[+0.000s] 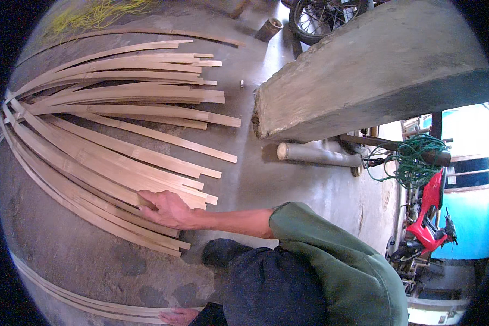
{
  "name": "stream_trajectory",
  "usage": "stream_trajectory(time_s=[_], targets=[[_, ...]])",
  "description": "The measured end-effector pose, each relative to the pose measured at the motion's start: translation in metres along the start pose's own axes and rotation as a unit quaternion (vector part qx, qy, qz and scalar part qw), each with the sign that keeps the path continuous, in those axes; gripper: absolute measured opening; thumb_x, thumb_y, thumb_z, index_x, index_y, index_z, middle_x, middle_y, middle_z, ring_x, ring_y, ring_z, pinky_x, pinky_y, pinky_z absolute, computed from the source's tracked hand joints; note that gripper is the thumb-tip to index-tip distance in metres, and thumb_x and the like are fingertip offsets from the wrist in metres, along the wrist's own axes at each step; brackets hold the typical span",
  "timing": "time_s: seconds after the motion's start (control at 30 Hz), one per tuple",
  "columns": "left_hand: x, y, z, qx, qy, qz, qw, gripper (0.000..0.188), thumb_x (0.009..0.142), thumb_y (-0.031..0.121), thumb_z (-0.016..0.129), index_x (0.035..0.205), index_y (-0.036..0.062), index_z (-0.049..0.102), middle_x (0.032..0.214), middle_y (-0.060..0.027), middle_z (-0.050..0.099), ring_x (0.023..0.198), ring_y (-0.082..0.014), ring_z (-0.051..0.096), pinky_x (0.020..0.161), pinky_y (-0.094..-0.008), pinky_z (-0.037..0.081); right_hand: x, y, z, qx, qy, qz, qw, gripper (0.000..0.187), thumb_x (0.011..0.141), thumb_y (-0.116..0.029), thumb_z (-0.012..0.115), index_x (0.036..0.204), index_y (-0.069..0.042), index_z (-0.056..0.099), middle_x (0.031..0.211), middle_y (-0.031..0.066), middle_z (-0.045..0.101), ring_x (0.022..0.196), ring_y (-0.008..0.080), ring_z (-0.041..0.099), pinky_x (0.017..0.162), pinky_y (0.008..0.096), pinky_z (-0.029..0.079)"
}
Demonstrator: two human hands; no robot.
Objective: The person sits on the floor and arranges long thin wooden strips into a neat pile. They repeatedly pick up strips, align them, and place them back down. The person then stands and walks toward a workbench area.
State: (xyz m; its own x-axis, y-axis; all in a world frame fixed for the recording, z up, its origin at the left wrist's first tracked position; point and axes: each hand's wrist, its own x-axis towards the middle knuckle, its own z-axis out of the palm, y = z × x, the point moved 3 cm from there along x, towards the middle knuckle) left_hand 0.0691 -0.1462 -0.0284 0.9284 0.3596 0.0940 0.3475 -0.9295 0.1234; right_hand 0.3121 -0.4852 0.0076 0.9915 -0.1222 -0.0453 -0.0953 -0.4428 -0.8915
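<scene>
A fan of pale, flat bamboo strips lies on the grey floor. The strips meet and cross at the far left, and their loose ends spread toward me. My right hand reaches in from the lower right in a green sleeve. Its fingers are closed around the end of one bamboo strip, in the lower half of the fan. Several more strip ends lie just beside and below the hand. My left hand does not show.
A concrete pillar stands at the upper right, with a bamboo pole beside it. Further off are green hose coils, a red motorbike and a wheel. More strips lie at lower left, yellow strands at upper left.
</scene>
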Motion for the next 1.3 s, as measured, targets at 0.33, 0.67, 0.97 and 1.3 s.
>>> stream_trajectory(time_s=[0.33, 0.67, 0.97, 1.3], targets=[[0.002, 0.006, -0.001, -0.002, 0.028, -0.031, 0.999, 0.057, 0.099, 0.037, 0.047, 0.145, 0.0041, 0.041, 0.149, -0.0221, 0.040, 0.139, -0.0421, 0.035, 0.113, -0.0565, 0.026, 0.012, -0.035, -0.028, 0.054, 0.054, -0.028, 0.997, 0.040, 0.093, -0.026, 0.066, 0.120, 0.002, 0.062, 0.085, 0.0232, 0.067, 0.067, 0.0284, 0.066, 0.063, 0.0372, 0.052], [-0.006, 0.014, 0.009, -0.020, 0.018, -0.045, 0.999, 0.057, 0.098, 0.036, 0.049, 0.146, 0.0052, 0.041, 0.149, -0.0217, 0.040, 0.139, -0.0421, 0.035, 0.113, -0.0575, 0.025, 0.005, -0.026, -0.032, 0.035, 0.044, 0.002, 0.998, 0.035, 0.097, -0.021, 0.060, 0.123, 0.002, 0.059, 0.082, 0.0206, 0.065, 0.068, 0.0193, 0.059, 0.063, 0.0333, 0.049], [-0.012, 0.009, 0.009, -0.040, 0.030, -0.061, 0.997, 0.058, 0.098, 0.035, 0.050, 0.147, 0.0061, 0.040, 0.149, -0.0214, 0.040, 0.139, -0.0421, 0.035, 0.113, -0.0584, 0.025, -0.003, -0.007, -0.021, 0.012, 0.028, 0.030, 0.999, 0.033, 0.100, -0.022, 0.056, 0.120, 0.003, 0.058, 0.078, 0.0140, 0.059, 0.070, 0.0153, 0.052, 0.063, 0.0321, 0.047], [-0.014, 0.018, -0.009, -0.024, -0.034, -0.087, 0.995, 0.056, 0.095, 0.030, 0.053, 0.144, 0.0029, 0.044, 0.146, -0.0235, 0.043, 0.136, -0.0438, 0.037, 0.113, -0.0574, 0.026, -0.011, -0.018, -0.033, 0.038, 0.065, -0.005, 0.997, 0.038, 0.102, -0.029, 0.053, 0.123, 0.002, 0.060, 0.071, 0.0065, 0.059, 0.066, 0.0111, 0.053, 0.060, 0.0300, 0.047]])
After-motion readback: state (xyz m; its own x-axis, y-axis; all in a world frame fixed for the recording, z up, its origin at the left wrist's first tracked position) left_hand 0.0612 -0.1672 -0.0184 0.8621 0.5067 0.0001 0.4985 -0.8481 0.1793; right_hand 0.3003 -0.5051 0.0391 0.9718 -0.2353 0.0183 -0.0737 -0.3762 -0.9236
